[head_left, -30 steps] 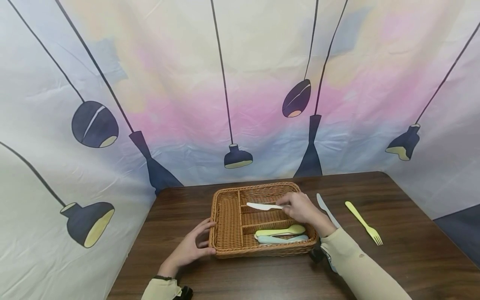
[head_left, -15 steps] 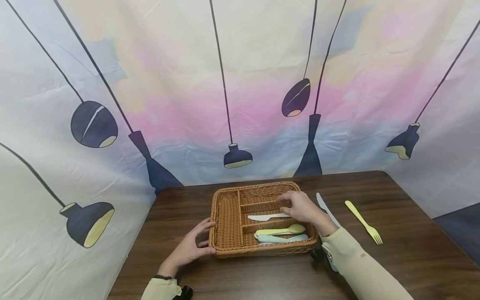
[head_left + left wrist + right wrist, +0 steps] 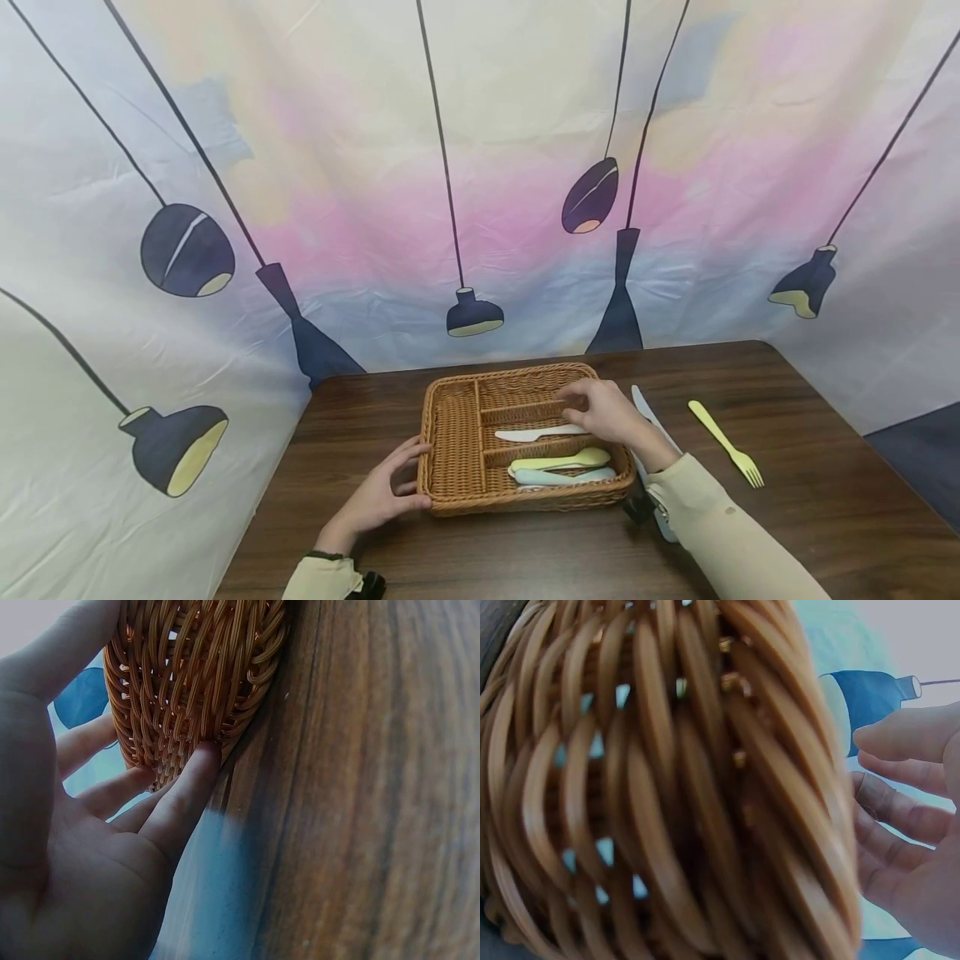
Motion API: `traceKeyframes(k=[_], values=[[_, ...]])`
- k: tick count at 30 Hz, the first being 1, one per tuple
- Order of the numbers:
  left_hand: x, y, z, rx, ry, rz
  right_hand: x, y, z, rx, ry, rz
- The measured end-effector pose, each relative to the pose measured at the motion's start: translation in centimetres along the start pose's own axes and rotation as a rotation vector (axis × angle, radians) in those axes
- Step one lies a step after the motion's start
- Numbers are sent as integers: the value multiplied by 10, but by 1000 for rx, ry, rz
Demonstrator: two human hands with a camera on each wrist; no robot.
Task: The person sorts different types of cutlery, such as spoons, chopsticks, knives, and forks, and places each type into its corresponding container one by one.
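Note:
A brown wicker cutlery basket [image 3: 455, 442] with divided compartments sits on the table. My left hand [image 3: 382, 492] touches its left end wall, fingers spread; in the left wrist view the fingertips [image 3: 204, 754] rest against the weave. My right hand [image 3: 603, 412] hovers over the right side of the basket, fingers loosely bent and holding nothing. Below it, a white knife [image 3: 528, 435] lies in the middle compartment, its handle end hidden by the hand. The front compartment holds yellow spoons [image 3: 592, 457] and pale blue cutlery [image 3: 551, 478].
To the right of the basket, a pale knife [image 3: 647, 406] lies on the dark wooden table [image 3: 487, 554], partly hidden under my right forearm. A yellow fork [image 3: 726, 442] lies farther right. A cloth backdrop [image 3: 360, 208] printed with lamps hangs behind the table.
My right hand has lowered the white knife into the middle compartment and let go of it, then shifted slightly right. The left hand and basket have stayed in place.

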State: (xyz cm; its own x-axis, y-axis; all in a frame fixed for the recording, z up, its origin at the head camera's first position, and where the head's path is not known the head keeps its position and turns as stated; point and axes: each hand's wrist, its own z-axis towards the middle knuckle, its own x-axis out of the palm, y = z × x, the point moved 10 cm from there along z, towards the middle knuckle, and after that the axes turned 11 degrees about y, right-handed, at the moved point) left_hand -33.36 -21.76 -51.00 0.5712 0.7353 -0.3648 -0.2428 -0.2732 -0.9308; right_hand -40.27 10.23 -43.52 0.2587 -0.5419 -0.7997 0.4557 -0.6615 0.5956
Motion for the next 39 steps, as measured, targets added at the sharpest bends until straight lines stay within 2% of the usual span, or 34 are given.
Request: traceKeyframes(k=[14, 39], values=[[0, 2, -1, -8, -4, 5, -18, -12, -14, 15, -55, 28], [-1, 3, 0, -1, 0, 1, -38, -37, -36, 95, -112, -17]])
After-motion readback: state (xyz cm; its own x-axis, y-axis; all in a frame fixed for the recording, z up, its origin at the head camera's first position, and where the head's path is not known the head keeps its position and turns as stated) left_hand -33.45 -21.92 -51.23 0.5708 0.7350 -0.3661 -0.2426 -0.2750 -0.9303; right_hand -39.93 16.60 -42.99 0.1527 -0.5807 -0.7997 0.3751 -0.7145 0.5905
